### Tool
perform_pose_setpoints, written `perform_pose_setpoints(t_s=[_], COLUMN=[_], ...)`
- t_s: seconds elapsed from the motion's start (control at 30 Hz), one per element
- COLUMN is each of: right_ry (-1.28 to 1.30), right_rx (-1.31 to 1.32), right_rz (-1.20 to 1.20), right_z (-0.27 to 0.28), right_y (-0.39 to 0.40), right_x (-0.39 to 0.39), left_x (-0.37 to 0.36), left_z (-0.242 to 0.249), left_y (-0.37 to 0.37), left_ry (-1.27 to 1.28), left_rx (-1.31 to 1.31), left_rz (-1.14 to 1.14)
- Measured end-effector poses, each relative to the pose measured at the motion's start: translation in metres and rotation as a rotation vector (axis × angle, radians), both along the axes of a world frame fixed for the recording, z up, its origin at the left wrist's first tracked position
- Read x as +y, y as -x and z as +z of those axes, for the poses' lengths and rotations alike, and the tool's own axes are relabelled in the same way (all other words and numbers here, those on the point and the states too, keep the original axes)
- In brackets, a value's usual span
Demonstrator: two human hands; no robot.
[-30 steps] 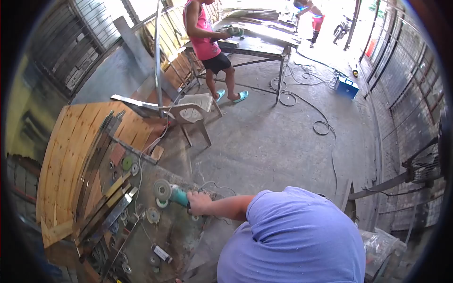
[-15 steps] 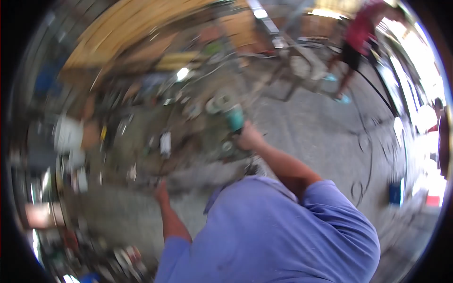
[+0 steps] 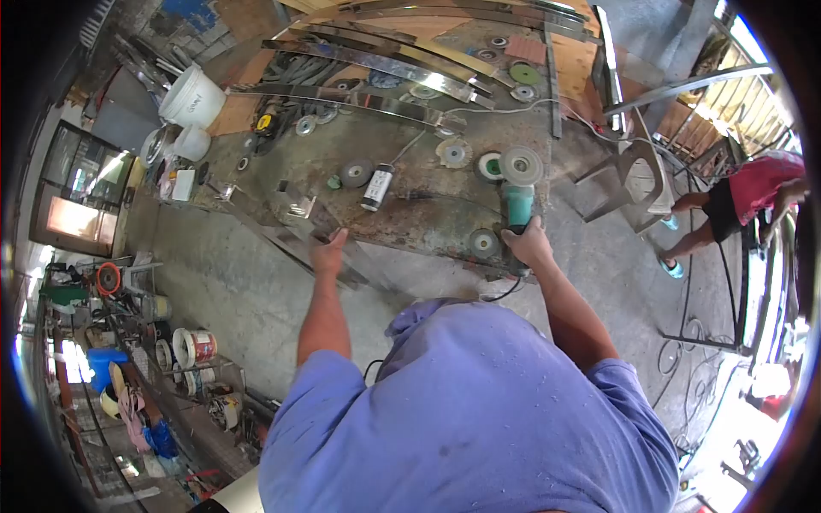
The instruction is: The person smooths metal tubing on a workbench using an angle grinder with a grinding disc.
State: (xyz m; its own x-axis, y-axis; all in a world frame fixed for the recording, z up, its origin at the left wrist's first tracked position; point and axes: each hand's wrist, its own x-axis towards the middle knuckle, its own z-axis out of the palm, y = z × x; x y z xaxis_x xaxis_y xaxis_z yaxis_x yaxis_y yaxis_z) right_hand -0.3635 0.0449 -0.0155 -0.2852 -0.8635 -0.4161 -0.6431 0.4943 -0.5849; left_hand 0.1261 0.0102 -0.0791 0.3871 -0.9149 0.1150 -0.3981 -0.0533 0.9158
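My right hand (image 3: 530, 246) is wrapped around the rear of a teal angle grinder (image 3: 519, 205). Its round disc (image 3: 521, 164) points away from me over the right edge of the worktable (image 3: 402, 224). At the near edge my left hand (image 3: 327, 255) is closed on a flat metal bar (image 3: 267, 224), thumb upward; the fingers underneath are partly hidden. A short bent metal piece (image 3: 295, 202) shows just beyond that hand. Between the hands lie a black-and-white cylindrical tool (image 3: 377, 187) with a cord and a dark grinding disc (image 3: 356, 173).
Long shiny metal strips (image 3: 368, 64) lie across the table's far side. Loose discs (image 3: 455, 153) and a yellow tape measure (image 3: 266, 125) are spread on it. White buckets (image 3: 193, 96) stand at left. A person in a red shirt (image 3: 764, 195) is beside a chair (image 3: 637, 175) at right.
The view has turned and sharpened, with the table now squarely ahead. My left hand has come up to the table edge and the metal bar. The grinder stays in my right hand.
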Motion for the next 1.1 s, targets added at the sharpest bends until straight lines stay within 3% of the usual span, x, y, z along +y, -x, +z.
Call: perform_pose_setpoints(t_s=[0.07, 0.17, 0.27, 0.33, 0.4, 0.43, 0.47, 0.6, 0.77, 0.83, 1.03, 1.1], right_ry=[-0.019, -0.003, 0.040, 0.070, 0.127, 0.167, 0.156, 0.182, 0.283, 0.224, 0.043, 0.019], right_rx=[0.032, 0.014, 0.012, 0.008, 0.006, 0.006, 0.013, 0.043, 0.025, 0.113, 0.192, 0.200], right_rz=[-0.009, -0.007, -0.018, -0.020, -0.020, -0.018, -0.019, -0.028, -0.053, -0.086, -0.195, -0.222], right_z=[0.009, -0.001, -0.013, -0.008, -0.011, -0.016, -0.017, -0.023, -0.022, -0.044, -0.030, -0.011], right_y=[0.003, 0.005, 0.007, 0.005, 0.007, 0.007, 0.005, 0.003, -0.005, 0.006, -0.006, -0.021], right_x=[0.001, -0.001, -0.001, 0.000, 0.003, 0.003, 0.003, 0.000, 0.002, -0.001, -0.011, -0.010], left_x=[0.011, 0.018, 0.020, 0.023, 0.008, 0.000, -0.008, -0.004, 0.012, 0.019, 0.015, 0.009], left_z=[0.042, 0.041, 0.044, 0.079, 0.058, 0.047, 0.037, 0.026, -0.001, -0.014, -0.002, -0.006], left_y=[0.012, -0.010, -0.032, -0.014, -0.021, -0.027, -0.023, -0.007, -0.034, -0.043, -0.054, -0.052], left_ry=[-0.141, -0.066, -0.125, -0.242, -0.252, -0.316, -0.351, -0.249, -0.331, -0.419, -0.639, -0.605], left_rx=[-0.033, -0.177, 0.004, -0.251, -0.350, -0.247, -0.408, -0.312, -0.335, -0.338, -0.287, -0.246], left_rz=[-0.040, 0.046, -0.071, 0.001, 0.030, -0.063, -0.017, 0.068, -0.099, -0.158, -0.359, -0.391])
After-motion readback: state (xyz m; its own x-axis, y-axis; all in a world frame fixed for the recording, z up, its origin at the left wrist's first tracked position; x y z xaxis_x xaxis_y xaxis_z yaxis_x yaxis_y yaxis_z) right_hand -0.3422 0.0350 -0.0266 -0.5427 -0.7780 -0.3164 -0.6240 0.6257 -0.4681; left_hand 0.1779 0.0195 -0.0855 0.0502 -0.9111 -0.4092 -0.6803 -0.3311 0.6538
